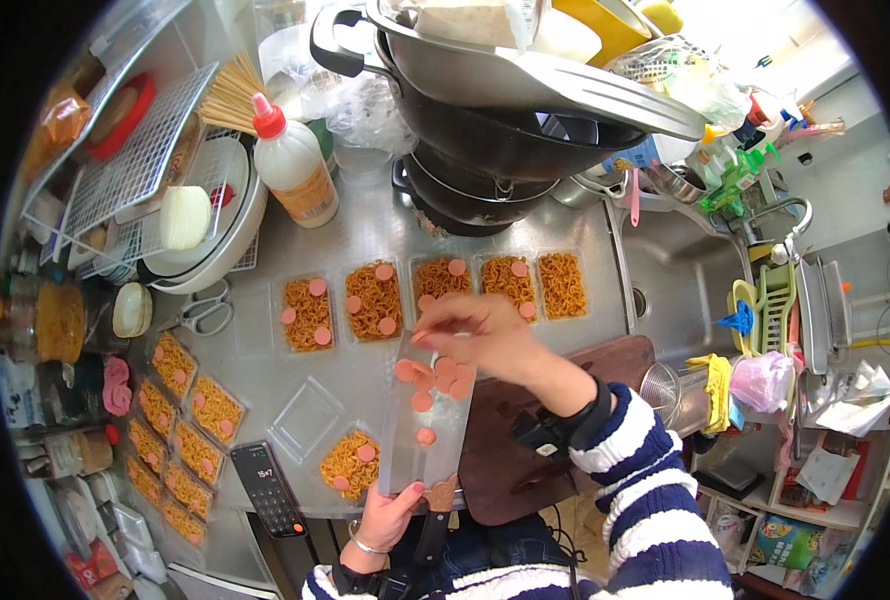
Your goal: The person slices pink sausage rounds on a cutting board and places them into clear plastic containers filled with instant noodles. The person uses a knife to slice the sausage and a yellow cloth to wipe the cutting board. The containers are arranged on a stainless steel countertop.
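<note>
My left hand (390,518) grips a wide-bladed cleaver (402,440) near its handle, with the blade held flat. Several round pink sausage slices (445,372) lie on the blade. Over the blade's far end, my right hand (485,335) is closed in a pinch, seemingly on a sausage slice at the fingertips. Just beyond it runs a row of clear trays of noodles (373,300); the middle tray is partly covered by this hand. The rightmost noodle tray (563,285) shows no slices. Another noodle tray (351,463), topped with slices, sits left of the cleaver.
Filled boxes (201,452) are grouped at left, near a phone (268,490) showing a calculator. A clear lid (306,418) and scissors (205,310) lie nearby. A brown cutting board (525,440) is under my right arm. Stacked pans (485,180) stand behind; a sink (675,270) is at right.
</note>
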{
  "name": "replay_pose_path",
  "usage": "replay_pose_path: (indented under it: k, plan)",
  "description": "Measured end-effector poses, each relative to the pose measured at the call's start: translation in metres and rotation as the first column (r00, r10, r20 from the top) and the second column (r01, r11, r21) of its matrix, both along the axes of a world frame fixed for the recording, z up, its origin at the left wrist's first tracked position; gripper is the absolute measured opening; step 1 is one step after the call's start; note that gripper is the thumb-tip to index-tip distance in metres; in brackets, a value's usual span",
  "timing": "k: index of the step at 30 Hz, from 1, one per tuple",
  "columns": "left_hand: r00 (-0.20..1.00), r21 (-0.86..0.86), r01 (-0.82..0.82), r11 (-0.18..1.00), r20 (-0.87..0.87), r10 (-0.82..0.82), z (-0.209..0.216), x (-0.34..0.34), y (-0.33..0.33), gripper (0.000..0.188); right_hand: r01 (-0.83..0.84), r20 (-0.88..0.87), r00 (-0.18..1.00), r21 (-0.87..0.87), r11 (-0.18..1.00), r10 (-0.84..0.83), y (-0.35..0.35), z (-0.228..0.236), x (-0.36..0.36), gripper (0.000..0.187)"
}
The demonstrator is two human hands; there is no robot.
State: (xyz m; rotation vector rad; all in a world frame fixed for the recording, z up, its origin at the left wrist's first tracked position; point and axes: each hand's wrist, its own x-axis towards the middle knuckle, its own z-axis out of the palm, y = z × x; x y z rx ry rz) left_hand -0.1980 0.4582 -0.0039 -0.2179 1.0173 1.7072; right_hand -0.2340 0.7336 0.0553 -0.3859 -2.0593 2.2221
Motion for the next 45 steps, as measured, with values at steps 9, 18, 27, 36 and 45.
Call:
replay_pose_path:
  k: [9, 18, 27, 36, 45]
  plan:
    - [0.996, 0.009, -0.085, 0.996, -0.003, 0.085, -0.009, -0.003, -0.015, 0.039, 0.169, 0.24, 0.926, 0.43, 0.887, -0.292, 0.082, -0.058, 0.018, 0.008]
    - [0.995, 0.04, -0.097, 0.994, -0.012, 0.097, -0.002, -0.003, -0.015, 0.039, 0.089, 0.076, 0.951, 0.861, 0.5, -0.3, 0.076, -0.082, 0.012, 0.012]
    - [0.995, 0.064, -0.09, 0.994, -0.035, 0.092, 0.008, -0.003, -0.011, 0.039, 0.125, -0.062, 0.992, 0.686, 0.716, -0.114, 0.011, 0.003, 0.017, 0.01]
    - [0.992, 0.025, 0.009, 1.0, -0.128, -0.006, 0.015, -0.001, 0.002, 0.031, 0.044, -0.139, 0.983, 0.813, 0.58, 0.121, -0.037, 0.03, 0.016, 0.015]
    - [0.999, 0.008, 0.002, 1.0, -0.05, -0.002, 0.011, 0.002, 0.018, 0.022, 0.064, -0.043, 0.998, 0.483, 0.873, -0.049, 0.019, 0.015, 0.058, 0.012]
